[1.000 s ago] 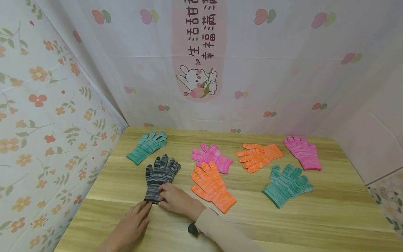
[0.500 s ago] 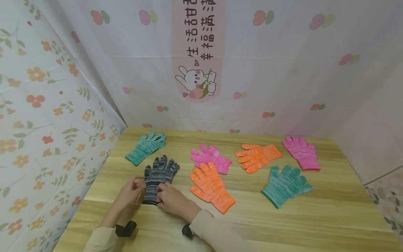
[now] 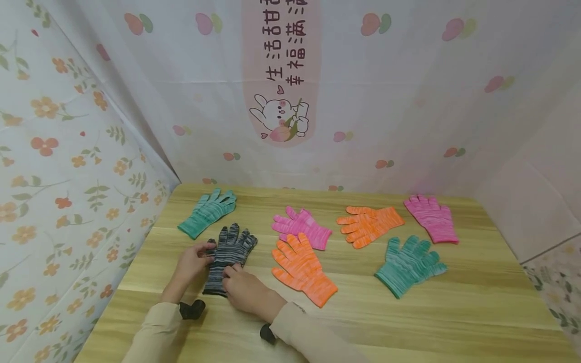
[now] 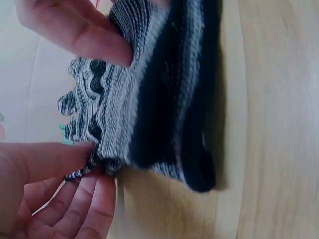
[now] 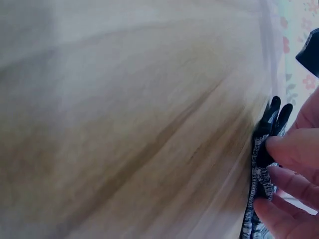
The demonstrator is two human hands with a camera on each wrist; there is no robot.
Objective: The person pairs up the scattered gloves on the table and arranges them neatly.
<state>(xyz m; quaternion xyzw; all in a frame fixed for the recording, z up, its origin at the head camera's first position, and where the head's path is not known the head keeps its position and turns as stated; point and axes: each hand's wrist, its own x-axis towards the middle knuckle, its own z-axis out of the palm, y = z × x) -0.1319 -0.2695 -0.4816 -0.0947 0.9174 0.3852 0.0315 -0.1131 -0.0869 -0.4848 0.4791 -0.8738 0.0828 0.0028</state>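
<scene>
A black-and-grey striped knit glove lies on the table with its fingers toward the back wall and its cuff toward me. My left hand is at the glove's left edge, near its leftmost finger. In the left wrist view, the thumb and fingers of the left hand pinch that side of the glove, while the dark cuff opening gapes a little. My right hand grips the right side near the cuff. The right wrist view shows its fingertips holding the knit glove.
An orange glove lies right of my right hand, overlapping a pink glove. Behind the striped glove is a green glove. Farther right are another orange glove, pink glove and green glove. Patterned cloth hangs behind.
My left hand has moved from the glove's cuff, up along its left edge to the leftmost finger. The right hand stays on the right side of the cuff. The other gloves lie unchanged.
</scene>
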